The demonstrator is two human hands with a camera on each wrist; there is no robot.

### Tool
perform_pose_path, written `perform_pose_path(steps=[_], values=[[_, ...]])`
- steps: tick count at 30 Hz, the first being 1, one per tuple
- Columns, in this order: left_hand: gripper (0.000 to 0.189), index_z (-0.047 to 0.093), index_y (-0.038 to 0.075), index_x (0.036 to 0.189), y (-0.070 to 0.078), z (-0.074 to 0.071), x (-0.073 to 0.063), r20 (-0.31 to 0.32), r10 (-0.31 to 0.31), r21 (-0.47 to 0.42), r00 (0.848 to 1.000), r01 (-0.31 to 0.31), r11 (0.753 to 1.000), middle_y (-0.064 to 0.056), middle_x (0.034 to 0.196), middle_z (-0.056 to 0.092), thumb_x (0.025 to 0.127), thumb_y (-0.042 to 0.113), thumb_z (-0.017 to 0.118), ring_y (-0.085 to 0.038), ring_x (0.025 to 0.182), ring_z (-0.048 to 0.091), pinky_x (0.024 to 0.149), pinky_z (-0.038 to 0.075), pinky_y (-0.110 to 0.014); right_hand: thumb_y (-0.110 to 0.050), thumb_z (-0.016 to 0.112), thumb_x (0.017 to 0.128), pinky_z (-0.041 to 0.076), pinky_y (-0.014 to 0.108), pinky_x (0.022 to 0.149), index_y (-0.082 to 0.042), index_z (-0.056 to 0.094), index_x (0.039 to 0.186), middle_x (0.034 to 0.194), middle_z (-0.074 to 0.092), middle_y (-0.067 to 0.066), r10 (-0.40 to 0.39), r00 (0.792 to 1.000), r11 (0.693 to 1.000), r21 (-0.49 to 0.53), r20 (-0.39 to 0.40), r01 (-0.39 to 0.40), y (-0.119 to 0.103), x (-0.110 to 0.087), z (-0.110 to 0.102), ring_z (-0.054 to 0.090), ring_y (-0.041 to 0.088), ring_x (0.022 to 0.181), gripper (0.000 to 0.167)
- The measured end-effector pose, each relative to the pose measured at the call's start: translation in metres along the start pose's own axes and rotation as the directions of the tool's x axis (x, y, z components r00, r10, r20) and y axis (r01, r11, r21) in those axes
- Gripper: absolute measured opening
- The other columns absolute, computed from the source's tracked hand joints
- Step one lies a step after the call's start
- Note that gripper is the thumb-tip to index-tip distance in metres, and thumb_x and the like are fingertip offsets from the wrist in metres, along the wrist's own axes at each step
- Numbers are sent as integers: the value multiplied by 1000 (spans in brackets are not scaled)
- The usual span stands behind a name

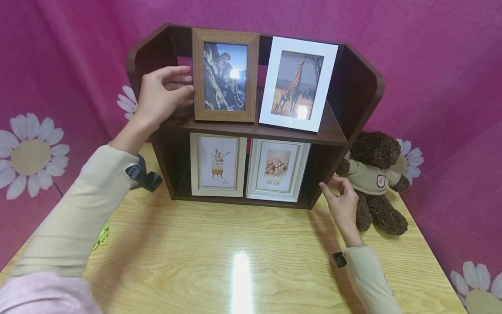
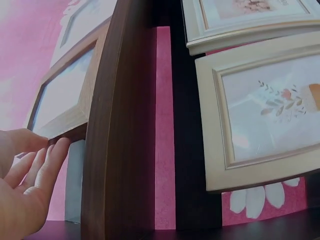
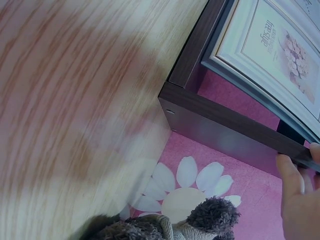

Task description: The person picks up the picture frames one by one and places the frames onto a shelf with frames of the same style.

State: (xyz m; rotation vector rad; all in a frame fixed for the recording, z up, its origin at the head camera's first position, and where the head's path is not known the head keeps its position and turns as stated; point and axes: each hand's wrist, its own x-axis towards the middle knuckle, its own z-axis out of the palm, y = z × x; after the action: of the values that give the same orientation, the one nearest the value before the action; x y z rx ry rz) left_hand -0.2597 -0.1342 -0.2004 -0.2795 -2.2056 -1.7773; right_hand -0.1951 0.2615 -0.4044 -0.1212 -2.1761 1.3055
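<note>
My left hand is at the left edge of a brown wooden picture frame on the upper shelf. In the left wrist view its fingertips touch that frame's side edge, fingers nearly straight. My right hand holds the right side panel of the dark brown shelf unit low down, its fingers on both sides of the panel edge in the right wrist view. A white frame with a giraffe picture leans beside the wooden one. Below stand a cream frame and a white frame with gold trim.
A brown teddy bear in a beige top sits right of the shelf unit, close to my right hand. A small yellow-green object lies at the table's left. Behind the wooden table hangs a pink flowered curtain.
</note>
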Motion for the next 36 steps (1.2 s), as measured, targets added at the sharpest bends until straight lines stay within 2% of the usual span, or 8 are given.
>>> perform_pose_path(steps=[5,9,13,18,23,31,36], values=[[41,58,2,127,-2,0,-11,-1,17,-38,1000,-17,999,-10,105,64,87,2,65,-8,86,64,66,58,-18,-4,72,83,52,19,76,4,61,101,83,54,-26,-3,1000,1000,1,-12,3,0,0,1,57,-5,84,23],[38,60,-2,123,-6,-2,-21,-21,55,-85,998,-57,995,-8,100,65,86,0,65,-8,81,64,64,58,-18,-5,72,83,49,9,70,4,61,101,85,54,-23,-6,1000,1000,-3,-16,6,0,0,1,56,-7,83,23],[33,62,-4,117,-14,-8,-33,-37,71,-178,997,-76,981,-4,94,66,84,-3,66,-8,77,65,62,59,-19,-5,72,83,49,11,71,3,61,101,84,54,-26,-5,1000,1000,-5,-16,5,0,-1,0,55,-8,83,23],[28,65,-2,111,-25,-15,-50,-28,85,-303,996,-89,949,-4,93,67,83,-5,67,-9,78,66,63,59,-22,-5,72,83,50,12,71,4,61,101,84,53,-27,-6,1000,1000,-6,-17,6,0,-1,0,56,-8,83,23],[26,65,-1,110,-37,-21,-66,-20,116,-341,993,-116,933,-5,92,68,84,-3,68,-11,78,66,65,60,-25,-5,72,84,48,6,69,4,61,102,86,54,-24,-10,1000,1000,2,-23,10,1,-1,0,58,-3,85,23],[22,67,3,106,-62,-31,-90,-42,50,-397,998,-62,916,-1,88,70,86,-4,65,-10,75,65,61,60,-25,-4,71,83,45,3,67,4,60,103,83,52,-29,-2,1000,1000,-7,-21,1,1,-3,-1,56,-6,85,24],[20,68,5,104,-79,-37,-102,-56,27,-382,998,-47,923,0,87,70,86,-4,64,-8,74,65,60,60,-25,-3,71,83,46,2,65,5,60,101,83,54,-26,-14,1000,1000,9,-25,14,-2,-2,-1,56,-6,84,23]])
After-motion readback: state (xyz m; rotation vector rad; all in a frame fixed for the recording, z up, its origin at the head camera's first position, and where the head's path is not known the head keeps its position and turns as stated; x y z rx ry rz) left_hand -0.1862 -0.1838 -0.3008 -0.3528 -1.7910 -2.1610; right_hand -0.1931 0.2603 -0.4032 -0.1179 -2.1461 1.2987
